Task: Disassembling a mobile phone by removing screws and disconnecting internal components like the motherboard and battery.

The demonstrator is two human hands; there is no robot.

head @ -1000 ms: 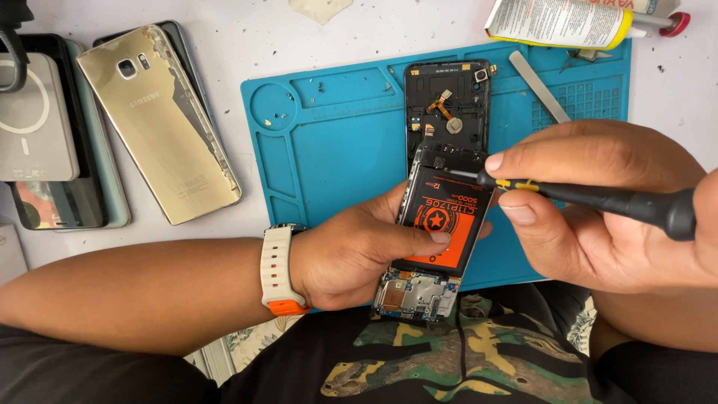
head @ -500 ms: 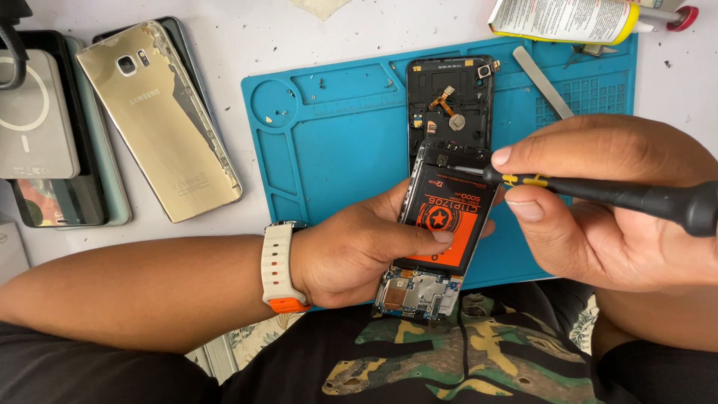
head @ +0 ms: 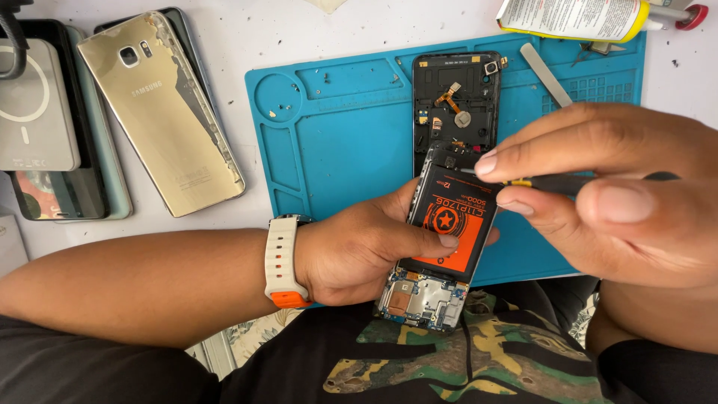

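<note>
Head view: the left hand (head: pixel 359 251) has its grip closed around an opened phone (head: pixel 441 247), thumb pressed on the orange-and-black battery (head: pixel 452 224), circuit board bared at the near end. The right hand (head: pixel 606 194) pinches a screwdriver (head: pixel 553 182) between thumb and fingers, tip at the phone's upper edge. The phone sits tilted over a blue mat (head: pixel 344 142) on the tabletop (head: pixel 262 30). A white-labelled tube (head: pixel 572 16) with yellow end lies top right. Left forearm lies across the frame, wearing a watch (head: pixel 284 258).
</note>
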